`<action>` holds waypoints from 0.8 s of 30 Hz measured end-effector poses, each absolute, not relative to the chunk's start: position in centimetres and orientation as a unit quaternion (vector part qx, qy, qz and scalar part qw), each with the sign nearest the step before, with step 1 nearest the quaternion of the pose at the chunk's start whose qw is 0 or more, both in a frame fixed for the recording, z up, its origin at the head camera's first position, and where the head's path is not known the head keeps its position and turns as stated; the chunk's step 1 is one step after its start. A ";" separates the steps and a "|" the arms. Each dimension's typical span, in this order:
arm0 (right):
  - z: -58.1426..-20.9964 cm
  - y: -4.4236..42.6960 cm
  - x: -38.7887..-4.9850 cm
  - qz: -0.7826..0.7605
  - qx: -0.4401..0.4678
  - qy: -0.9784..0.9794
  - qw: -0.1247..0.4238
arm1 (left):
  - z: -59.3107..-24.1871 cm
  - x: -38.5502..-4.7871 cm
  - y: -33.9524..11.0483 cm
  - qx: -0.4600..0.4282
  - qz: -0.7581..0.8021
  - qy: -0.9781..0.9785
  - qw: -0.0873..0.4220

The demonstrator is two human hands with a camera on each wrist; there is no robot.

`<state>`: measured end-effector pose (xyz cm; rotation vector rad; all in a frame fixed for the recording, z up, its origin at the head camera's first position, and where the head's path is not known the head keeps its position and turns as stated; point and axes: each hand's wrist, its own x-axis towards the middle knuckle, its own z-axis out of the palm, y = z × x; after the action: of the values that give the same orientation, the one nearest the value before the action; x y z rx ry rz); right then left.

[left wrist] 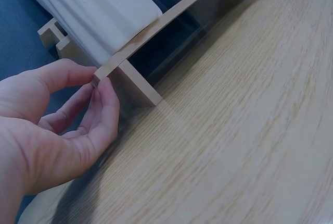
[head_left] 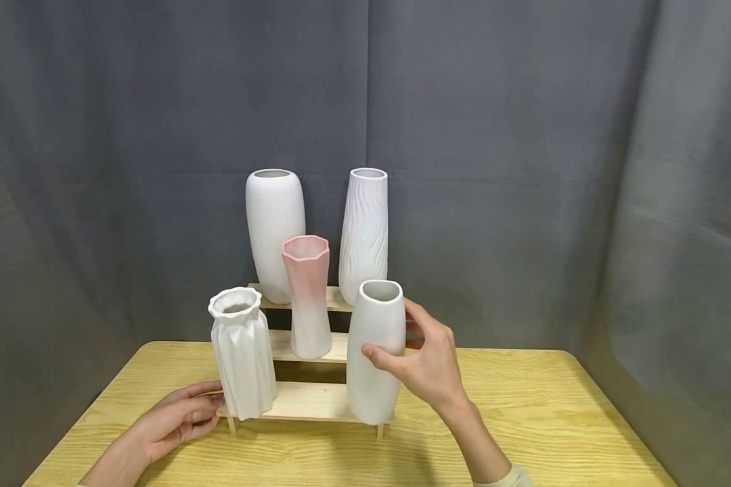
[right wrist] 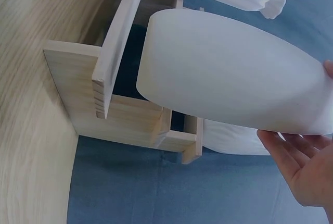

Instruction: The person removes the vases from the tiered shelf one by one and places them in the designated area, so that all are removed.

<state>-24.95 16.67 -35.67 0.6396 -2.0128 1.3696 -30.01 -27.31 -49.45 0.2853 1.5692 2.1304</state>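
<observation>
My right hand (head_left: 432,358) grips a smooth white vase (head_left: 374,372) from its right side, thumb in front and fingers behind. In the right wrist view a dark gap shows between this vase's base and the lowest shelf (right wrist: 122,31) of the wooden stand. On the left, my left hand (head_left: 179,419) pinches the end of that shelf between thumb and fingers, as the left wrist view shows. Just above those fingers a pleated white vase (head_left: 244,365) with a scalloped rim stands on the shelf's left end.
A pink-to-white vase (head_left: 309,304) stands on the middle step. Two taller white vases, one smooth (head_left: 274,230) and one with wavy ridges (head_left: 364,237), stand on the top step. The stand rests on a wooden table (head_left: 524,419), with a grey curtain (head_left: 493,169) behind.
</observation>
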 end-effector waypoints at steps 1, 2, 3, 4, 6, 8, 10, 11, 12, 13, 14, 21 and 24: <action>-35.7 16.8 -25.0 0.516 0.243 -0.760 0.312 | -49.5 -30.0 -27.3 0.105 0.778 0.572 0.238; -35.7 17.0 -25.1 0.513 0.244 -0.759 0.316 | -49.5 -30.0 -27.3 0.105 0.778 0.572 0.239; -35.6 17.2 -25.1 0.512 0.245 -0.758 0.321 | -49.6 -30.1 -27.3 0.107 0.778 0.571 0.239; -35.5 17.3 -25.1 0.510 0.245 -0.757 0.326 | -49.6 -30.1 -27.3 0.108 0.778 0.571 0.239; -35.4 17.6 -25.1 0.510 0.243 -0.756 0.332 | -49.6 -30.1 -27.3 0.109 0.775 0.574 0.240; -35.2 18.0 -25.0 0.508 0.240 -0.755 0.338 | -49.7 -30.1 -27.3 0.107 0.774 0.576 0.242; -35.0 18.3 -25.0 0.505 0.235 -0.756 0.344 | -49.7 -30.1 -27.3 0.104 0.773 0.576 0.245; -34.8 18.6 -25.0 0.504 0.234 -0.756 0.347 | -49.7 -30.1 -27.3 0.101 0.773 0.577 0.245; -34.7 18.8 -25.0 0.503 0.233 -0.756 0.348 | -49.6 -30.2 -27.3 0.100 0.773 0.577 0.245; -34.6 19.0 -25.0 0.503 0.233 -0.755 0.350 | -49.6 -30.2 -27.3 0.098 0.773 0.576 0.246; -34.5 19.3 -25.0 0.502 0.232 -0.755 0.352 | -49.6 -30.2 -27.3 0.097 0.774 0.575 0.248; -31.1 19.2 -22.0 0.502 0.211 -0.756 0.362 | -49.8 -30.3 -27.5 0.103 0.779 0.562 0.258; -30.8 19.8 -21.9 0.499 0.203 -0.758 0.368 | -49.9 -30.2 -27.4 0.106 0.781 0.559 0.258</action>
<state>-21.91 19.79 -30.78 0.5219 -1.9468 1.2814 -30.22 -27.44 -49.86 0.2865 1.5165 2.1168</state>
